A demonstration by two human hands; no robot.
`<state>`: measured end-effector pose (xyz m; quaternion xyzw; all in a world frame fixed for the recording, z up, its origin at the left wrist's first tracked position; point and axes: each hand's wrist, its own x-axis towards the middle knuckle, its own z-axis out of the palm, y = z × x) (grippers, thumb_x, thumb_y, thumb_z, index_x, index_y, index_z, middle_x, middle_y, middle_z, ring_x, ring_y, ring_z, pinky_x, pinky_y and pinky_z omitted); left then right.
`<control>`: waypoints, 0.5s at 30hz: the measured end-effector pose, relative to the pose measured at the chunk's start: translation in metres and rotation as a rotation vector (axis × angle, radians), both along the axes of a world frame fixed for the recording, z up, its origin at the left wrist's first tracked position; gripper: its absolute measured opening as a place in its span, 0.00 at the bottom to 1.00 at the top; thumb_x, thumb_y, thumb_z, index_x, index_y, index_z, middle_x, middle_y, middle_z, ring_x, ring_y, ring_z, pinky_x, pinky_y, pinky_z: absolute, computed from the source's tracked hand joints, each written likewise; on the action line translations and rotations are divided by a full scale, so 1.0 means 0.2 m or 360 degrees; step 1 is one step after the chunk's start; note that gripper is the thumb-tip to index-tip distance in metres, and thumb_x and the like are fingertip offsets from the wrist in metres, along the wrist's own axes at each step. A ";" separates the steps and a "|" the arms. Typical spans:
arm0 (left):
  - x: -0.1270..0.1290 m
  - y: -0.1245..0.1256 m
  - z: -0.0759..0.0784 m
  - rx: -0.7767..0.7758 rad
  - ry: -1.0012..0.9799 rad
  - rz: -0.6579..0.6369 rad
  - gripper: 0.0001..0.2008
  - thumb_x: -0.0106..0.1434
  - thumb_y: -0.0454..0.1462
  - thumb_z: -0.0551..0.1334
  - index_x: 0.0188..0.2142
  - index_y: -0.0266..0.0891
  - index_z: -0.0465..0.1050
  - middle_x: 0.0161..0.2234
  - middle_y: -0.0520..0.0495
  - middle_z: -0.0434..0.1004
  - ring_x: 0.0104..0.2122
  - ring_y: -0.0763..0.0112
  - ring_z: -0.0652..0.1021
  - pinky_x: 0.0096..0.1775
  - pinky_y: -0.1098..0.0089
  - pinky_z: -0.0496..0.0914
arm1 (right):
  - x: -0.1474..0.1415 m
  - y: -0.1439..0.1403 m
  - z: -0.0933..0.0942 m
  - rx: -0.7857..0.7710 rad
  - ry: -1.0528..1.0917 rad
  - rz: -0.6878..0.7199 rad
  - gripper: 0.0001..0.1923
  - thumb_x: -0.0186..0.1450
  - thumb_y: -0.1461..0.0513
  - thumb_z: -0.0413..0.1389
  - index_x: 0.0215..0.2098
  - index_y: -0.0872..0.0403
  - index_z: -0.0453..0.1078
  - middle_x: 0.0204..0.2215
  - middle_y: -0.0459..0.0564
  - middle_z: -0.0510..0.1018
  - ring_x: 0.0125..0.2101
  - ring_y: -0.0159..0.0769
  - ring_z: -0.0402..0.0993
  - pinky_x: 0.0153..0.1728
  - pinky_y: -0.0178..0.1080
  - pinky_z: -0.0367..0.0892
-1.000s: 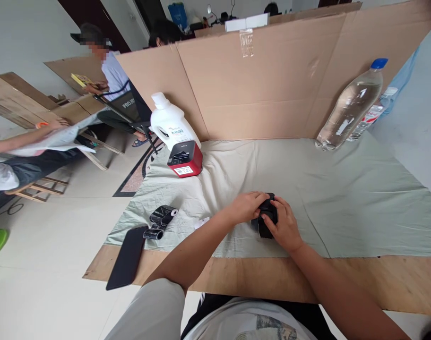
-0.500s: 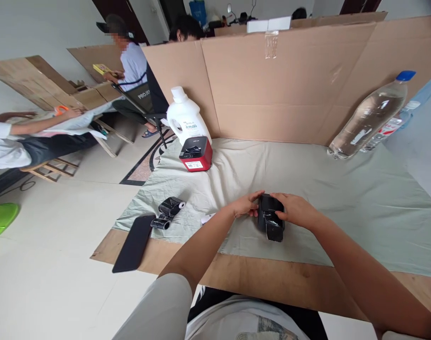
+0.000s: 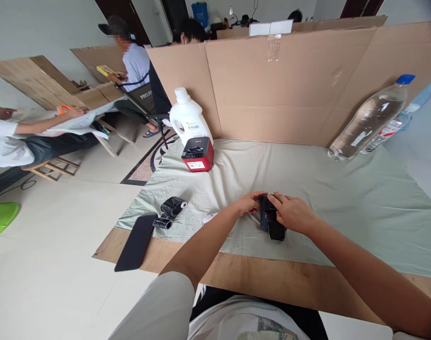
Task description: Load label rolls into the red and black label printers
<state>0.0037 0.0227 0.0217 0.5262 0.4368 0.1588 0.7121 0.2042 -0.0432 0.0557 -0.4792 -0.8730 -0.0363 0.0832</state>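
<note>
Black roll (image 3: 271, 224) on cloth (image 3: 343, 198), near front edge, about centre. Left hand (image 3: 247, 204) fingertips pinch roll's left side; right hand (image 3: 293, 215) lies over top, fingers pressing it. Second black roll (image 3: 173, 208) and phone (image 3: 136, 242) toward front-left corner. Red printer (image 3: 197, 155), white jug (image 3: 189, 118) back-left; water bottle (image 3: 369, 118) back-right.

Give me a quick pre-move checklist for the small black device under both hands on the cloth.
1. Left hand on the small black box-shaped device: ok, fingertips touch its left side.
2. Right hand on it: ok, resting over its top.
3. Device supported: ok, it lies on the pale green cloth.
4. Grip firmness: cannot tell.
5. Small white paper slip apart from the left hand: ok.
6. Red and black label printer out of the way: ok.
</note>
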 end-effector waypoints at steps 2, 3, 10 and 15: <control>0.00 0.00 0.00 0.0007 -0.0023 -0.0008 0.40 0.47 0.25 0.60 0.61 0.48 0.66 0.54 0.45 0.74 0.16 0.87 0.65 0.17 0.79 0.56 | 0.02 -0.01 -0.02 0.0174 0.0122 0.0012 0.21 0.64 0.63 0.50 0.55 0.54 0.68 0.55 0.59 0.74 0.44 0.46 0.76 0.39 0.44 0.69; 0.00 0.00 0.00 0.0011 -0.0041 -0.0016 0.40 0.47 0.25 0.60 0.61 0.48 0.66 0.54 0.45 0.74 0.16 0.87 0.65 0.17 0.79 0.56 | 0.04 -0.01 -0.03 0.0255 0.0185 -0.0007 0.17 0.66 0.62 0.49 0.52 0.54 0.69 0.54 0.59 0.75 0.45 0.46 0.75 0.41 0.44 0.69; -0.01 -0.02 -0.03 0.0039 -0.0135 0.0027 0.40 0.48 0.27 0.64 0.62 0.46 0.60 0.64 0.39 0.62 0.19 0.87 0.68 0.19 0.79 0.61 | 0.06 0.06 -0.14 0.0241 0.1004 -0.0621 0.16 0.70 0.49 0.47 0.36 0.52 0.66 0.29 0.51 0.78 0.29 0.39 0.76 0.32 0.41 0.71; -0.01 -0.08 -0.02 0.0140 -0.0001 0.0111 0.31 0.54 0.27 0.62 0.58 0.38 0.61 0.57 0.38 0.70 0.21 0.81 0.72 0.23 0.76 0.66 | 0.02 0.02 -0.25 0.0031 0.1711 -0.0598 0.20 0.69 0.49 0.48 0.52 0.53 0.61 0.50 0.60 0.77 0.47 0.42 0.77 0.40 0.43 0.73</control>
